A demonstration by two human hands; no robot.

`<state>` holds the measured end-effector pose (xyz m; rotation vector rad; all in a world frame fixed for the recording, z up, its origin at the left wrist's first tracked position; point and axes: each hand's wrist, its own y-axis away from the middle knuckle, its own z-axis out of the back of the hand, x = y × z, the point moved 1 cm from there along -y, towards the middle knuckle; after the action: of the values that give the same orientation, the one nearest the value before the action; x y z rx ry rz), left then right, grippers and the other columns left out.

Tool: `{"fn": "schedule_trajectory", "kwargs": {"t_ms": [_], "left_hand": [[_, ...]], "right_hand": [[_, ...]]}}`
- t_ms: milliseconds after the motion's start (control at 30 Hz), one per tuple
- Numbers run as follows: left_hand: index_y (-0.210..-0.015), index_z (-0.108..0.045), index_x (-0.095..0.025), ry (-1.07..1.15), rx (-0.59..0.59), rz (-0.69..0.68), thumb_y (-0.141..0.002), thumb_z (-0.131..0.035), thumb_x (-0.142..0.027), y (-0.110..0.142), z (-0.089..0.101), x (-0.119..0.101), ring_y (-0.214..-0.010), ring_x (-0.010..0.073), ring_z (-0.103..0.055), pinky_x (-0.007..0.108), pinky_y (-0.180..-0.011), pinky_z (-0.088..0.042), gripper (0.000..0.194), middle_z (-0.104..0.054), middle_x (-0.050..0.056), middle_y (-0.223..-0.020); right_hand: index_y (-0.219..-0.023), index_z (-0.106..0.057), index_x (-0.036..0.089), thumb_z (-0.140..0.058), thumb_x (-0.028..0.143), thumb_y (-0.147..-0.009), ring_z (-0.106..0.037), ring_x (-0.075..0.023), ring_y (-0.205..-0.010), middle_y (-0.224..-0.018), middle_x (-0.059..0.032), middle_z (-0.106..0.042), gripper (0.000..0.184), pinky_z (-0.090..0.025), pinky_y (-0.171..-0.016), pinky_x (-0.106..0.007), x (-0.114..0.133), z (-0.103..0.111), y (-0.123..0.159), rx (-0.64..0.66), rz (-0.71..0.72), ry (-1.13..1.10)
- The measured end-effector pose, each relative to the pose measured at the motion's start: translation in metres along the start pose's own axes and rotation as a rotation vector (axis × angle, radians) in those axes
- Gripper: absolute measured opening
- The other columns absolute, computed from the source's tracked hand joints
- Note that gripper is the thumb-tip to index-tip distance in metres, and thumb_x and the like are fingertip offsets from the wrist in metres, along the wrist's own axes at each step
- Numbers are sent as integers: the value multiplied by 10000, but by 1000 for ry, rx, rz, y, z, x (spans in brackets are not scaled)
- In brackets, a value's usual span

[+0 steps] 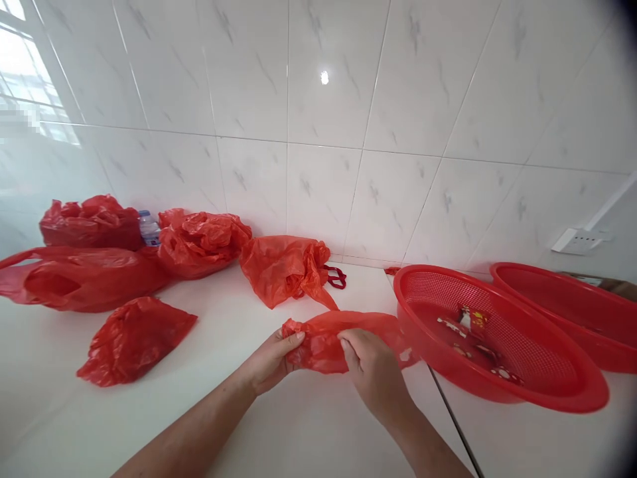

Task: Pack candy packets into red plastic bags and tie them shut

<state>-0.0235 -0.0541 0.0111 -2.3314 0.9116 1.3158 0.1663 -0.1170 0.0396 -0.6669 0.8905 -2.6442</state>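
A small red plastic bag (343,335) lies on the white counter (209,372) in front of me, its far end resting against a red mesh basket (547,392). My left hand (271,362) pinches the bag's left end between thumb and fingers. My right hand (371,372) grips the bag's middle, fingers curled over the plastic. The basket holds a few small red and white packets (472,325).
Several more red plastic bags lie along the tiled wall, among them one at the front left (134,338) and one at the middle (286,269). A water bottle (148,228) stands between bags. A second red basin (577,312) sits at right below a wall socket (577,240).
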Motion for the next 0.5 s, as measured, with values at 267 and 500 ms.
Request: {"fn": "schedule_trajectory", "kwargs": {"t_ms": [267,500], "left_hand": [[-884,-583,-184,-78,-450,-322,-768,-639,-334,4,21,-44,-766,139,-595,271,-719,-491,198,-623,21,-866],[-997,-580,-230,-1328,64,-1025,-802,-534,-117,51,-81,-50,-792,162,-580,283,-732,-467,229,-626,43,-878]], "right_hand": [[-1114,-565,248,-598,379,-735,-587,-200,-607,-705,-25,-644,402,-365,-514,-278,-41,-26,7,435,-396,117],[-1379,-357,241,-650,304,-628,-532,-193,-506,-569,8,-596,809,-299,-459,-281,-31,-29,10,584,-441,16]]}}
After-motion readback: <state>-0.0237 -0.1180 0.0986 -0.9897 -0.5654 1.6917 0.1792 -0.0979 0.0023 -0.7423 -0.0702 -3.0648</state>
